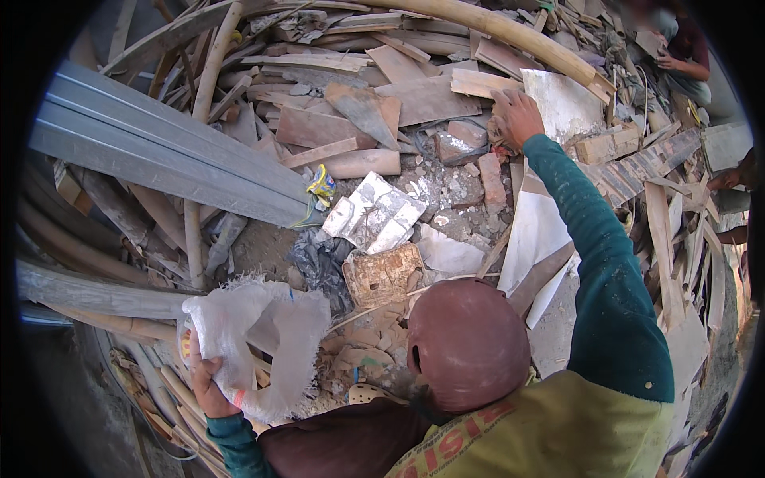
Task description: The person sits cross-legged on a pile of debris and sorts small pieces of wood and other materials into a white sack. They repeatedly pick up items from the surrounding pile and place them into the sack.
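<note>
My left hand (209, 386) grips the white woven sack (227, 315) by its rim; supported one-sidedly, its frayed mouth could sag shut. My right hand (519, 118) is curled, its hold unclear; the white board (564, 103) just rightward could slide if knocked.

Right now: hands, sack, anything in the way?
Left hand gripping frayed white woven sack. Right hand near broken brick, hold unclear. Metal channels jut in from left.
</note>
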The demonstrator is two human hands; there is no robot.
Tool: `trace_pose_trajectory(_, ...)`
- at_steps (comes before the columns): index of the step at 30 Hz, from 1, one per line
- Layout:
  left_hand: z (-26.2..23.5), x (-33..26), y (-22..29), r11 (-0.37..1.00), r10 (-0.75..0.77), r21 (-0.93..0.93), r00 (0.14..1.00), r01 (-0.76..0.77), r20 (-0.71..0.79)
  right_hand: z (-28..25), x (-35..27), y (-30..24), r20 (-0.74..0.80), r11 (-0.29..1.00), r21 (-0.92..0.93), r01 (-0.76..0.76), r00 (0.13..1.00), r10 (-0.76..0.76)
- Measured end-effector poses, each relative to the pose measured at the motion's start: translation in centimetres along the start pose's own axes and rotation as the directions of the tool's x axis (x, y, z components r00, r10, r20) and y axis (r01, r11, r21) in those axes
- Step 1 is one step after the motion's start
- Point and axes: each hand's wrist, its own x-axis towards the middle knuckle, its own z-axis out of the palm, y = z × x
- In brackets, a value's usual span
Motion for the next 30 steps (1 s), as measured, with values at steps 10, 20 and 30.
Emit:
trace_pose_trajectory(10,-0.7,-0.1,-0.3,1.0,-0.019,0.021,0.985,0.023,-0.17,5.7,10.2,2.0,0.071,0.952,0.225,-0.207,0.978,0.195)
trace_pose_trajectory(20,-1.2,0.0,1.2,0.991,-0.016,0.128,0.973,0.047,-0.23,11.0,16.5,7.4,0.071,0.863,-0.215,-0.457,0.874,0.48)
trace_pose_trajectory(30,-2.9,-1.9,3.4,0.864,-0.053,0.469,0.96,0.182,-0.276,-0.4,12.2,1.4,-0.22,0.996,0.015,0.092,0.972,-0.086)
